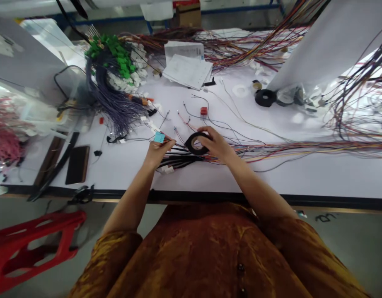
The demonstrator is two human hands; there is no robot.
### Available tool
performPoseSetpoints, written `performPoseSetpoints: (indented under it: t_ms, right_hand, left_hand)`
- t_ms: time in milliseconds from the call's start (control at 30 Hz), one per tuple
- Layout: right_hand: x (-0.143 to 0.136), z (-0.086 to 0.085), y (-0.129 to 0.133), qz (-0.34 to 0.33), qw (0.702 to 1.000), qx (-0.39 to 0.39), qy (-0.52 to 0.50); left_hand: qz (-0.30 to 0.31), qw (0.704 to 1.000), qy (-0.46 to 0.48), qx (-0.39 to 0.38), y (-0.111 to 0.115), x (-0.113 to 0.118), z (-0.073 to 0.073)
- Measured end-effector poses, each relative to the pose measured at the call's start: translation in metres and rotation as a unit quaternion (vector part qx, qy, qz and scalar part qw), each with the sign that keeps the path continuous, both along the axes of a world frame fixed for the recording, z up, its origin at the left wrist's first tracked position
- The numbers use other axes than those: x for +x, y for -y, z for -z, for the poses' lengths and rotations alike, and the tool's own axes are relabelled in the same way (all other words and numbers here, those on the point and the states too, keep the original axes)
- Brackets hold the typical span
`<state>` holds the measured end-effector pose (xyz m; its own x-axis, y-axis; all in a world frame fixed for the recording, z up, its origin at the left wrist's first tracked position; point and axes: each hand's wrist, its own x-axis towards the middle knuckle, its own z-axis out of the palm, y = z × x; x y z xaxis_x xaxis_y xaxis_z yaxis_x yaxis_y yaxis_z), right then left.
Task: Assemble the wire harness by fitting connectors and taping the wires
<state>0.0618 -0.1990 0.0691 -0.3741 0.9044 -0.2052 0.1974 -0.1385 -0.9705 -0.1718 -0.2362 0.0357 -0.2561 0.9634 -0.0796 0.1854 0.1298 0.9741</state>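
My left hand [158,154] is closed on wires just behind a light blue connector [159,137]. In my right hand [218,144] is a roll of black tape [191,142], gripped at its right side by fingers and thumb. The roll sits close over the wire bundle, near the black-sleeved branches [181,160]. White connectors [168,169] lie at the ends of some branches below my left hand. From there the long wire harness [287,148] runs right across the table. Whether a strip of tape touches the wires is too small to tell.
Purple wires with green connectors [113,54] are heaped at the back left. Papers [189,66] and a red connector [204,111] lie ahead. A second black tape roll [265,98] is beside the right-hand post. A dark phone [77,164] lies left; a red stool [38,244] stands below.
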Motion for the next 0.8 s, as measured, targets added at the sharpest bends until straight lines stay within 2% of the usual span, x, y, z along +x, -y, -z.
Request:
performPoseSetpoints:
  t_ms: [67,167,267,367,433,533,567,633,700,767,800]
  right_hand:
    - [-0.016,0.000,-0.021,0.015,0.996,-0.066,-0.050]
    - [-0.034,0.007,-0.039,0.013,0.987,-0.130,-0.089]
    - [-0.043,0.012,-0.046,-0.014,0.983,-0.158,-0.092]
    - [-0.043,0.009,-0.043,-0.042,0.983,-0.163,-0.073]
    - [-0.040,0.006,-0.028,-0.055,0.989,-0.124,-0.052]
    - [-0.034,0.010,0.014,-0.059,0.996,0.054,-0.030]
    - [-0.032,0.014,0.029,-0.074,0.989,0.124,-0.027]
    - [-0.028,0.022,0.049,-0.131,0.968,0.210,-0.021]
    - [-0.026,0.026,0.051,-0.127,0.965,0.230,-0.007]
    - [-0.026,0.023,0.032,-0.061,0.979,0.191,0.018]
    - [-0.027,0.019,0.018,-0.032,0.986,0.158,0.037]
  left_hand:
    - [0.015,1.000,0.024,0.007,-0.003,-0.001,0.001]
    - [0.032,0.999,0.039,0.002,-0.008,-0.002,0.003]
    - [0.032,0.998,0.055,-0.008,-0.011,-0.002,0.005]
    - [0.021,0.997,0.063,-0.028,-0.011,0.000,0.004]
    - [0.007,0.997,0.058,-0.052,-0.012,0.003,0.001]
    - [0.000,0.997,0.044,-0.067,-0.012,0.008,-0.008]
    - [0.006,0.997,0.034,-0.069,-0.012,0.010,-0.013]
    - [0.018,0.997,0.005,-0.072,-0.009,0.015,-0.025]
    - [0.024,0.997,-0.048,-0.055,-0.002,0.020,-0.036]
    - [0.061,0.985,-0.159,0.010,0.007,0.025,-0.043]
    - [0.092,0.970,-0.220,0.047,0.012,0.027,-0.044]
